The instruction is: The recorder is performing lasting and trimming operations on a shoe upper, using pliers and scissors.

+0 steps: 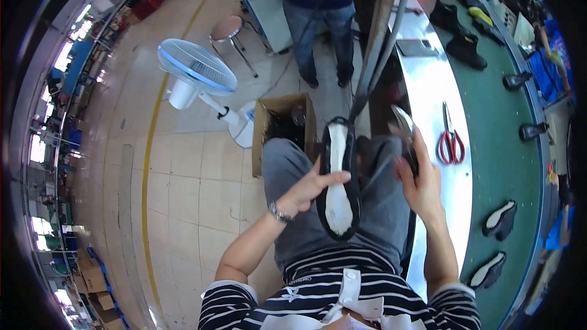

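A black shoe upper [352, 198] lies over my lap with its white underside [337, 168] facing up. My left hand [315, 184] grips it from the left side, thumb laid across the white middle. My right hand [420, 180] is raised to the right of the shoe, apart from it, and closed around a hand tool [403, 123] with a shiny curved metal head and a dark handle. The tool is partly blurred, so its exact kind does not show. Grey trousers [290, 174] are under the shoe.
Red-handled scissors [451, 145] and a phone [417, 47] lie on the metal bench edge [437, 201]. Beyond runs a green belt [513, 159] with several shoes. A metal post [374, 49] rises past the shoe's far end. A cardboard box [258, 146], fan [199, 67], stool [227, 27] and standing person [318, 18] are ahead.
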Demonstrator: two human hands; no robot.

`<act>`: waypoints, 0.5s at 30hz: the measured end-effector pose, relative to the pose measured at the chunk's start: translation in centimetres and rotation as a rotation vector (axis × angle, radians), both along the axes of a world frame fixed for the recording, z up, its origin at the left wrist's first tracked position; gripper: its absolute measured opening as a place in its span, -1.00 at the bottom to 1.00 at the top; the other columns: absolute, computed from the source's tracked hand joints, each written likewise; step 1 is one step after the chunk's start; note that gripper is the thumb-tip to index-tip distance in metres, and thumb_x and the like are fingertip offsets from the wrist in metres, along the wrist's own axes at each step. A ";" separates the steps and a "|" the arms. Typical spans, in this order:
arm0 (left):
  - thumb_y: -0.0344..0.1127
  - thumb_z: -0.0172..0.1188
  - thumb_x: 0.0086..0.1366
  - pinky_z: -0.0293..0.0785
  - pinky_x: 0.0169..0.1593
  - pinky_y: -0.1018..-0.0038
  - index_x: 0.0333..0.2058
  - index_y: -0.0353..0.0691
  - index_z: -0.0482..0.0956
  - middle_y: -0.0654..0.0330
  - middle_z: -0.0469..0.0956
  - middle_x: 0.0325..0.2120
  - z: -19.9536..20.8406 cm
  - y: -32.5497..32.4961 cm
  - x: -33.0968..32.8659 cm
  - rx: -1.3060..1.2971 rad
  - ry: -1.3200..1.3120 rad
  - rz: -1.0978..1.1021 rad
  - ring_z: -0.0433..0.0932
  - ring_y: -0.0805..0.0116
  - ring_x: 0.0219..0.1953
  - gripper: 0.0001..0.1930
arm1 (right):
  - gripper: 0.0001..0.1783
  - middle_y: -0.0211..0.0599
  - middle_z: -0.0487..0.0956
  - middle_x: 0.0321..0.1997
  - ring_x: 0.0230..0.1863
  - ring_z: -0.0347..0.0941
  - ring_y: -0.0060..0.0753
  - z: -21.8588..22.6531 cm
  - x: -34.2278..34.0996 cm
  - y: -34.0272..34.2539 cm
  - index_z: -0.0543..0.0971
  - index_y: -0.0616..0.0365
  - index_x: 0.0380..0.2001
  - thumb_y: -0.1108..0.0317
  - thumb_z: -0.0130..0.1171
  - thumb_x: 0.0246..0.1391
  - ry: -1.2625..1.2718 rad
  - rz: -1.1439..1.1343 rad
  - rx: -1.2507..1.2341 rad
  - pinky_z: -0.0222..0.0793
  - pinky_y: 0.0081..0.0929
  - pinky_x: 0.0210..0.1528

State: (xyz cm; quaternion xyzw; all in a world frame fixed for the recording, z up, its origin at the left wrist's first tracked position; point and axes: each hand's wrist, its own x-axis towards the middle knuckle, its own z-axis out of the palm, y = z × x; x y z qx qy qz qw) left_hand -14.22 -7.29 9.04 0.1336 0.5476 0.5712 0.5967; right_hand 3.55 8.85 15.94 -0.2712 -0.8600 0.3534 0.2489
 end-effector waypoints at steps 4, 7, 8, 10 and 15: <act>-0.27 0.46 0.07 0.23 0.24 0.40 0.34 -0.27 0.01 0.17 0.31 0.15 1.6 -0.9 0.5 0.133 0.057 -0.014 0.30 0.34 0.18 -0.03 | -0.19 -0.03 0.58 -0.55 -0.51 0.59 0.01 -3.7 5.9 0.1 0.11 -0.05 0.39 0.47 0.18 0.09 -0.219 -0.173 -0.101 0.44 -0.25 -0.41; -0.20 0.55 -0.09 -0.13 0.40 0.33 0.39 -0.24 -0.28 -0.03 -0.09 0.38 2.6 0.7 0.1 0.324 0.541 -0.088 -0.12 0.21 0.42 0.27 | -0.16 -0.03 0.55 -0.61 -0.60 0.52 0.03 -6.7 9.9 0.6 0.10 -0.09 0.39 0.38 0.23 0.08 -0.407 -0.373 0.019 0.35 -0.17 -0.47; -0.23 0.57 -0.12 -0.16 0.41 0.32 0.39 -0.24 -0.32 -0.04 -0.13 0.39 2.8 1.0 0.0 0.321 0.625 -0.046 -0.11 0.21 0.42 0.31 | -0.13 -0.05 0.54 -0.61 -0.61 0.51 0.03 -7.3 11.1 0.6 0.09 -0.12 0.40 0.36 0.26 0.06 -0.430 -0.427 0.038 0.33 -0.16 -0.49; -0.36 0.53 -0.09 -0.03 0.40 0.29 0.39 -0.13 -0.44 -0.03 -0.15 0.39 3.6 1.7 -0.1 0.392 0.651 -0.009 -0.05 0.19 0.41 0.33 | -0.03 -0.08 0.58 -0.51 -0.48 0.55 -0.03 -7.6 12.3 0.6 0.05 -0.20 0.41 0.30 0.33 0.00 -0.531 -0.493 0.048 0.36 -0.15 -0.40; -0.27 0.60 -0.20 0.14 0.34 0.30 0.38 -0.15 -0.49 0.05 -0.04 0.36 2.2 3.9 -0.6 0.442 1.120 -0.096 0.15 0.20 0.33 0.44 | 0.01 -0.02 0.58 -0.23 -0.25 0.54 -0.01 -9.8 14.9 0.6 0.08 -0.21 0.40 0.38 0.36 -0.09 -0.603 -0.570 0.014 0.41 -0.15 -0.16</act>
